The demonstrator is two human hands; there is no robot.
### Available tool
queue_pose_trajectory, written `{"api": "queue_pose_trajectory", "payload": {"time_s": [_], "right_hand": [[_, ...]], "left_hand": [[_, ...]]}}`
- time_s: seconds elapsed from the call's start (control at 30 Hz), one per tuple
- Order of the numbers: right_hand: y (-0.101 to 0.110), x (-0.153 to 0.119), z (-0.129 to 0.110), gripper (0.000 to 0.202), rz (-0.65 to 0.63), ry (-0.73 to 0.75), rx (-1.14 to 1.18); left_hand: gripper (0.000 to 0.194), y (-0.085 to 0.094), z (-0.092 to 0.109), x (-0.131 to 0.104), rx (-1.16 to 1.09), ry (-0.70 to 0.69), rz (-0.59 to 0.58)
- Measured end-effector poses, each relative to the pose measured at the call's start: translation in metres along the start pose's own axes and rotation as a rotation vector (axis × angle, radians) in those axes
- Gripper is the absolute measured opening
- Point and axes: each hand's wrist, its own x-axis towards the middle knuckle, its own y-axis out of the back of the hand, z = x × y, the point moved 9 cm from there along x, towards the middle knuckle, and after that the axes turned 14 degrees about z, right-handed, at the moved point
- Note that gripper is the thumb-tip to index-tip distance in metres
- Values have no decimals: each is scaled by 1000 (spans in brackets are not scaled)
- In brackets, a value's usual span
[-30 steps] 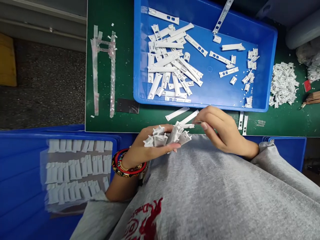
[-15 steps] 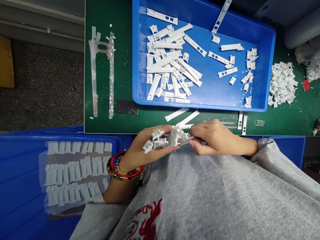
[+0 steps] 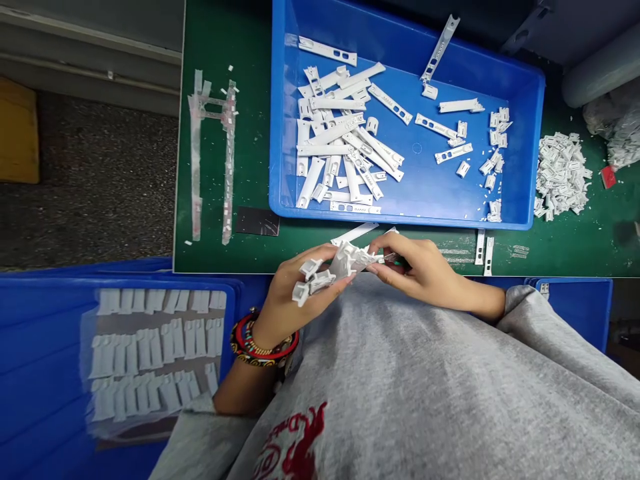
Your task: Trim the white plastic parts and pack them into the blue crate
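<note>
My left hand (image 3: 290,287) is closed around several white plastic parts (image 3: 320,280), whose U-shaped ends stick out to the left. The parts sit in front of my chest, just off the table's near edge. At the right end of this bunch, my right hand (image 3: 420,270) is closed, thumb and fingertips pinching something at the parts' ends. What exactly lies between those fingertips is too small to make out. Just behind my hands, a long white plastic strip (image 3: 355,233) lies on the green table (image 3: 250,257).
A blue bin (image 3: 420,193) holds a heap of long white parts and smaller clips. A pile of small white pieces (image 3: 563,177) sits at its right. Lower left, rows of white parts (image 3: 130,357) lie in another blue bin (image 3: 45,347). Tape strips (image 3: 229,167) mark the table.
The view has shifted slightly. My right hand has moved a little left and in closer to the bunch, its fingertips now nearer the parts. My left hand keeps its hold.
</note>
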Motion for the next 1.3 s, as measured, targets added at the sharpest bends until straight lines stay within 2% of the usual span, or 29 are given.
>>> {"api": "queue_pose_trajectory", "payload": {"time_s": [0.1, 0.23, 0.43, 0.53, 0.63, 0.8, 1.03, 1.3], "right_hand": [[0, 2, 6, 16, 36, -65, 65], [-2, 6, 13, 13, 74, -138, 176], [-1, 11, 13, 9, 86, -123, 203], [5, 11, 6, 11, 129, -55, 101], [5, 10, -3, 21, 132, 27, 3], [-4, 10, -8, 28, 77, 78, -94], [-6, 8, -7, 33, 96, 117, -216], [-9, 6, -12, 36, 135, 191, -256]], "left_hand": [[13, -3, 2, 0, -25, -9, -30], [14, -3, -4, -2, 27, 4, -12], [18, -10, -12, -7, 26, 1, -5], [13, -7, -5, -8, 78, -100, 90], [7, -1, 10, -11, 96, -288, 211], [19, 3, 25, -17, 127, -511, 279], [23, 7, 29, -23, 179, -682, 301], [30, 7, 25, -28, 167, -710, 305]]}}
